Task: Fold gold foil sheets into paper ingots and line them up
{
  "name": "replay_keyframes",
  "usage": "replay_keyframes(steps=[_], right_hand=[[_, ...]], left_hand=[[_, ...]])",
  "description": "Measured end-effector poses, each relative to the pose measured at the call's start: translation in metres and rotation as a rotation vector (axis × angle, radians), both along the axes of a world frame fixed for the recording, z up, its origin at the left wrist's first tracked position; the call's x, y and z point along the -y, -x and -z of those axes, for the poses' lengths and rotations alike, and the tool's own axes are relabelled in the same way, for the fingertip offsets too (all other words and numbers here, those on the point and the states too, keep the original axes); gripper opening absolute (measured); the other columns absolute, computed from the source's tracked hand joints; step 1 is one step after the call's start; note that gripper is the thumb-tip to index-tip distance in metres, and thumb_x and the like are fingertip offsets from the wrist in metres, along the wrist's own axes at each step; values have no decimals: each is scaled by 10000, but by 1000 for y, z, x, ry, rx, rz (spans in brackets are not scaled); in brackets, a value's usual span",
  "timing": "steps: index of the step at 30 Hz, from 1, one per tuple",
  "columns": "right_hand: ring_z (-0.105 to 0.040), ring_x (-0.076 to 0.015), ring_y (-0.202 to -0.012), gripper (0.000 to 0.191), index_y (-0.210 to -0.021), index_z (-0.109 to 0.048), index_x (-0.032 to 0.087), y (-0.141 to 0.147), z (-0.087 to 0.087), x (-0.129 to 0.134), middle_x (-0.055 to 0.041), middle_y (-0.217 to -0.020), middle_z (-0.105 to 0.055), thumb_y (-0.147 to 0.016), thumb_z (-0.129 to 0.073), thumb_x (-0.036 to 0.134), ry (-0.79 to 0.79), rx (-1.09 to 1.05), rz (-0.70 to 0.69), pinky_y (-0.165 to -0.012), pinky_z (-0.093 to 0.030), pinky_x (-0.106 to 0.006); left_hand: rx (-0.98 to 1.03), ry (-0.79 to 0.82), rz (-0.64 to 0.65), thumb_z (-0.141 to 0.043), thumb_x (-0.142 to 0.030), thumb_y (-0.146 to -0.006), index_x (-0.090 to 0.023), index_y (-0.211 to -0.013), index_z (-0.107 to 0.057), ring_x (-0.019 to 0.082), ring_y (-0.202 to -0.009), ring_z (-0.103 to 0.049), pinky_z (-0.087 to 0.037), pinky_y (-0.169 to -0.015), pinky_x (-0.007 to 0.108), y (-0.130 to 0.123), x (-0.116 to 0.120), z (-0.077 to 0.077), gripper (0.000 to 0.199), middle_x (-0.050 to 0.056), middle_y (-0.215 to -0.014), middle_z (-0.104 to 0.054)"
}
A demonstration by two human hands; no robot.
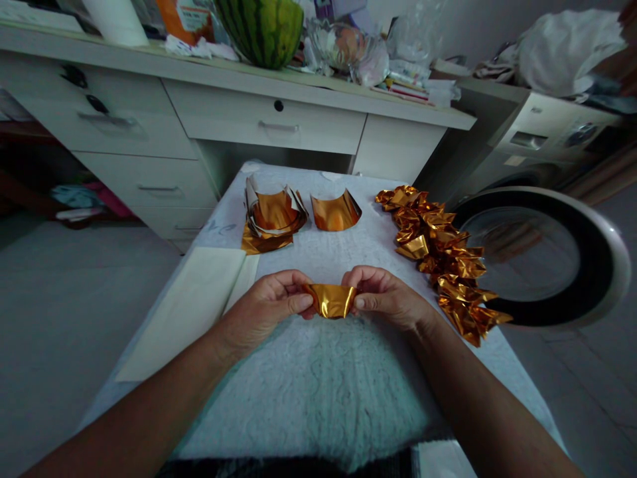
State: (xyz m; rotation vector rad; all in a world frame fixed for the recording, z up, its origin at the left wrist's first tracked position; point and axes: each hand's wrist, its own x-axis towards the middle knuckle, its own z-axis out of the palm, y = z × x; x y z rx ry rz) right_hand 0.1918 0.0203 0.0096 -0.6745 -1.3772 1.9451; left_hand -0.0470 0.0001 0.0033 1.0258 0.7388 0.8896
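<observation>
A small folded piece of gold foil paper is stretched between my two hands above the cloth-covered table. My left hand pinches its left end between thumb and fingers, and my right hand pinches the right end the same way. Beyond my left hand lies a stack of curled gold foil sheets. One single curled gold sheet rests just right of that stack. Along the table's right side runs a pile of folded gold foil pieces.
White paper sheets lie at the table's left. Behind it, a white counter with drawers bears a cut watermelon and plastic bags. A washing machine's open round door stands close to the table's right edge.
</observation>
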Motion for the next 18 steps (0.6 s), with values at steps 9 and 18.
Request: replay_keyframes(steps=[9,18], right_hand=[[-591,-87,-630,188,-841,-668,163,1,-2,0,7,-745,-659,-777,-797,284,-3,-70,-63,-592,-453,-192],[-581,-79,-566,188,-802,-656,164,2,-3,2,22,-704,-645,-771,-799,283,-1,-45,-52,-546,-449,-190]], left_hand=[[113,57,54,-838,-324,-704,-143,-808,-670,114,-647,-615,-447,-622,222,0,1,-3,268,0,-686,-688],[85,90,36,-872,-351,-653,-143,-767,-679,106,-611,-616,-466,-599,210,-1,0,-3,306,-2,-663,-699]])
